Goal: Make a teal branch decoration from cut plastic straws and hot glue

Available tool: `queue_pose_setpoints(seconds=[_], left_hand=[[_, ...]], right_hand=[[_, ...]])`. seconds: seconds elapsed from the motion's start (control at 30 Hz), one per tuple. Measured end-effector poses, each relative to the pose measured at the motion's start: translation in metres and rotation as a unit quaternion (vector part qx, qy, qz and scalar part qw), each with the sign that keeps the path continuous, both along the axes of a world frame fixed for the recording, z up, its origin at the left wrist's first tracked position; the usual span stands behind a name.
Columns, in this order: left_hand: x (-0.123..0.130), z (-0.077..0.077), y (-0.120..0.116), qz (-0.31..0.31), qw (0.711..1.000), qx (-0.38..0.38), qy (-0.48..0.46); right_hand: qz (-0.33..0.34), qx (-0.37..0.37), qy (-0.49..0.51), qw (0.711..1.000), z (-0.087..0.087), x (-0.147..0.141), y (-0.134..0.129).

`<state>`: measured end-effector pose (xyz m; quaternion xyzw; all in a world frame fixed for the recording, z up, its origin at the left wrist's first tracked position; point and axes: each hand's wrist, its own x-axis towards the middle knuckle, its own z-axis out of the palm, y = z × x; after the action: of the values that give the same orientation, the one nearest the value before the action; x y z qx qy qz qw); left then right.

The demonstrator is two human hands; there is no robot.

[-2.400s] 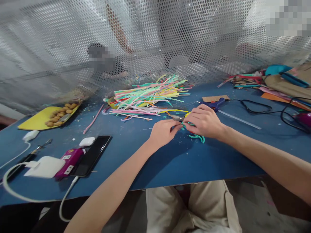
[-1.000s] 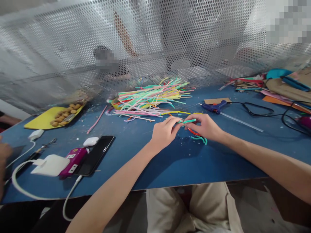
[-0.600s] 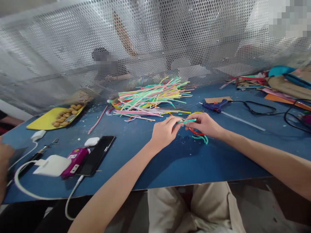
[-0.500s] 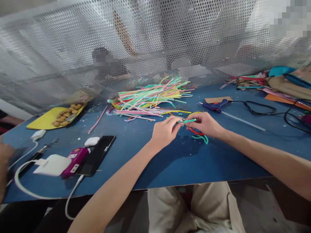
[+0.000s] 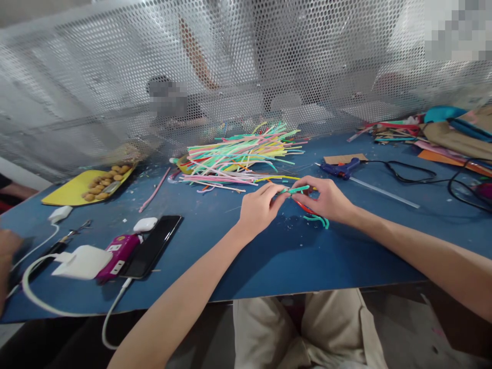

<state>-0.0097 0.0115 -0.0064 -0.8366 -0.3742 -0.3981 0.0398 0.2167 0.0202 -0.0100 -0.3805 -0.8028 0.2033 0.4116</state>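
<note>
My left hand (image 5: 258, 209) pinches one end of a short green fuzzy stem (image 5: 299, 189) above the blue table. From the other side my right hand (image 5: 326, 197) holds the same stem between thumb and fingers. A red piece (image 5: 306, 207) shows below my right fingers; whether it is held or lies on the table I cannot tell. Curved green stems (image 5: 318, 220) lie on the table just under my right hand. Behind my hands is a large pile of pastel stems (image 5: 234, 154).
A blue glue gun (image 5: 341, 167) with a black cord lies right of my hands. At left are a black phone (image 5: 157, 246), a purple power block (image 5: 119, 253), white chargers and a yellow sheet (image 5: 63, 189) with brown pieces. Another person's hand (image 5: 8, 246) is at the far left edge.
My right fingers have shifted slightly up and closer to my left hand. The green stem now tilts up at its right end.
</note>
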Motion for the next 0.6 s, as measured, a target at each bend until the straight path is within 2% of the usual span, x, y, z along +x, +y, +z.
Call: queue_pose_setpoints(seconds=[0.13, 0.33, 0.6], left_hand=[[-0.0010, 0.0014, -0.0014, -0.043, 0.998, -0.012, -0.035], [0.0006, -0.0019, -0.0023, -0.072, 0.995, -0.048, -0.055], [0.0017, -0.0001, -0.0001, -0.076, 0.991, -0.043, -0.098]], right_hand=[[0.052, -0.034, -0.005, 0.998, -0.0004, -0.0029, -0.0026], [0.063, -0.058, 0.028, 0.996, -0.0033, -0.0088, -0.0061], [-0.023, -0.037, 0.074, 0.996, -0.0003, -0.0050, -0.0062]])
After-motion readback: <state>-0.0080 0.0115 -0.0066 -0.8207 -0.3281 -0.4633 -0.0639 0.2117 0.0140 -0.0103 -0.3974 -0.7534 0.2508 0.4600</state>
